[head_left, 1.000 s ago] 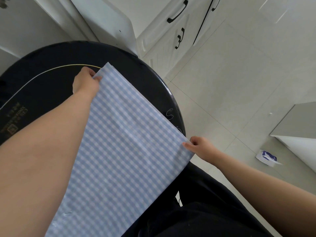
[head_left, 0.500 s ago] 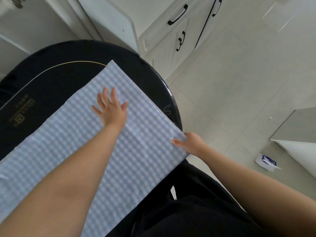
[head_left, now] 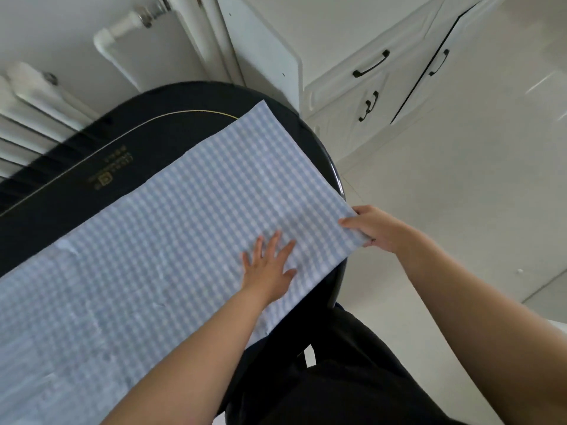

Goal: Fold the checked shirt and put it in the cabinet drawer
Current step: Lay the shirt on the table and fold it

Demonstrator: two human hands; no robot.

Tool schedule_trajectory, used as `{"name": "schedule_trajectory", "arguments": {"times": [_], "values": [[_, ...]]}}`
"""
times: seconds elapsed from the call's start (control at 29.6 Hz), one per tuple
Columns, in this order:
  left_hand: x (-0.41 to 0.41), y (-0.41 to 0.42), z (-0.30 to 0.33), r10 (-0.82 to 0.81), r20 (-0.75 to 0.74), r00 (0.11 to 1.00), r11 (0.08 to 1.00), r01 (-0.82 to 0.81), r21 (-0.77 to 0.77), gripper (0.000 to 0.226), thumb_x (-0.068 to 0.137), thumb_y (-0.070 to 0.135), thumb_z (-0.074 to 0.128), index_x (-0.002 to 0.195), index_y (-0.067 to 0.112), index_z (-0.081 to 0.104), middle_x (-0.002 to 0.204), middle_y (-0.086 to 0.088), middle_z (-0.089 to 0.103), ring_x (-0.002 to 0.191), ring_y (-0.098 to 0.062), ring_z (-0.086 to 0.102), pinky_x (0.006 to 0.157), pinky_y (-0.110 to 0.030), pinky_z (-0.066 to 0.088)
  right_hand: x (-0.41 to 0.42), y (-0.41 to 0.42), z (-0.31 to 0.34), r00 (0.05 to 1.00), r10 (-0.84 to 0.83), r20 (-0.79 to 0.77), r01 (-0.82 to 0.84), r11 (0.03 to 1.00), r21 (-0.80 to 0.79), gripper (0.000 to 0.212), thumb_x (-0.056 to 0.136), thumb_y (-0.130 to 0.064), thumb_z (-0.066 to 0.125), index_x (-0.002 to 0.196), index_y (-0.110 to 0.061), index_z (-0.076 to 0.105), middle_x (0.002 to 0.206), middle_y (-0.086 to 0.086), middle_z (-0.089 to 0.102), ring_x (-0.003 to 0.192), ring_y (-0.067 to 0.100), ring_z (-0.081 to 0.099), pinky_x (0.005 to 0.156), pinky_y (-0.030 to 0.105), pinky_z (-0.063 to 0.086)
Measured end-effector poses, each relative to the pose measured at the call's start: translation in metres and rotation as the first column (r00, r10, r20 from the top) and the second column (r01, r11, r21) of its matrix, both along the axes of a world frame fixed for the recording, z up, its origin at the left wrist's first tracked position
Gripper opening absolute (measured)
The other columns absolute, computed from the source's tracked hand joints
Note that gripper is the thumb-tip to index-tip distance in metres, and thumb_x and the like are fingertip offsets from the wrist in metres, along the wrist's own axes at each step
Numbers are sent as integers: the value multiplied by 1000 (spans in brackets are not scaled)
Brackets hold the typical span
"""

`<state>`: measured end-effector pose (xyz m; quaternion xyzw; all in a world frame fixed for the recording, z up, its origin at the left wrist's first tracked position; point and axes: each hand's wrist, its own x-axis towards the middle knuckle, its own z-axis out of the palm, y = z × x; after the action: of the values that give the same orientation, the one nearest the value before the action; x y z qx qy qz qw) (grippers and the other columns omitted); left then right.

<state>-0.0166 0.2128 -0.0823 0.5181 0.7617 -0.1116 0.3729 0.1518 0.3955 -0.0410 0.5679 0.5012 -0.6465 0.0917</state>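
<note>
The blue-and-white checked shirt lies flat as a long folded strip across the black oval table. My left hand rests palm down on it with fingers spread, close to the strip's right end. My right hand pinches the shirt's right edge where it hangs over the table rim. The white cabinet with black drawer handles stands beyond the table at upper right; its drawers look closed.
A white radiator and pipe run along the wall behind the table at upper left. Pale floor tiles spread out to the right. My dark trousers fill the lower middle, against the table edge.
My left hand slid along the shirt toward the right end, smoothing it. My right hand kept its hold on the right edge. The view swung, showing the radiator.
</note>
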Motion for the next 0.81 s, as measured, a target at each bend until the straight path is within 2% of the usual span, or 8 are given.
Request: {"name": "schedule_trajectory", "arguments": {"times": [0.1,0.2,0.27,0.41,0.47,0.57,0.71,0.81], "values": [[-12,17,21,254,307,917,963,-268,5,51,98,48,40,146,33,33,160,7,17,147,-20,13,118,-43,15,-16,-7,25,991,7,-131,-10,1000,-25,14,87,-13,60,98,-19,68,92,7,65,82,24,56,65,31,41],[-42,-1,60,644,663,381,647,-735,-205,43,102,45,30,132,25,52,137,3,55,125,-18,51,105,-38,38,-64,-47,67,966,145,-213,-127,987,97,15,85,-11,57,86,-19,68,87,6,67,77,24,63,69,34,48],[-67,-24,81,659,735,160,507,-816,-277,52,100,53,17,123,27,56,124,2,63,114,-21,59,98,-44,46,-99,-78,95,928,270,-255,-234,959,160,15,86,-11,53,92,-11,67,87,10,70,79,24,69,69,34,55],[-119,-92,110,604,795,-60,324,-893,-314,77,90,68,6,120,21,58,102,-2,73,86,-19,71,68,-34,57,-162,-164,129,789,529,-312,-484,849,214,20,91,-9,46,90,-22,61,71,-11,69,62,1,65,56,17,51],[-146,-136,121,571,817,-75,266,-925,-271,85,84,74,5,121,20,58,91,-1,74,77,-15,72,61,-30,56,-193,-220,124,668,688,-283,-615,725,311,24,90,-10,43,107,-15,60,83,-1,70,71,16,65,65,28,52],[-188,-216,123,577,813,-79,131,-973,-188,78,83,77,28,134,23,51,119,-3,68,107,-21,67,83,-41,55,-230,-311,103,492,838,-235,-756,545,361,48,90,-13,43,138,-17,40,74,-5,55,61,9,52,57,22,39],[-227,-309,91,819,565,106,54,-993,108,25,97,23,47,120,19,57,115,-9,67,95,-25,66,82,-43,55,-259,-401,84,419,866,-273,-848,481,223,61,97,-35,44,151,-28,15,126,11,59,108,23,59,88,29,41],[-241,-353,57,897,401,184,130,-979,158,32,95,15,44,126,11,53,117,-10,61,99,-27,59,87,-36,48,-270,-442,64,469,857,-214,-844,506,176,66,94,-47,46,150,-27,18,89,7,65,79,19,62,80,30,48]]}}
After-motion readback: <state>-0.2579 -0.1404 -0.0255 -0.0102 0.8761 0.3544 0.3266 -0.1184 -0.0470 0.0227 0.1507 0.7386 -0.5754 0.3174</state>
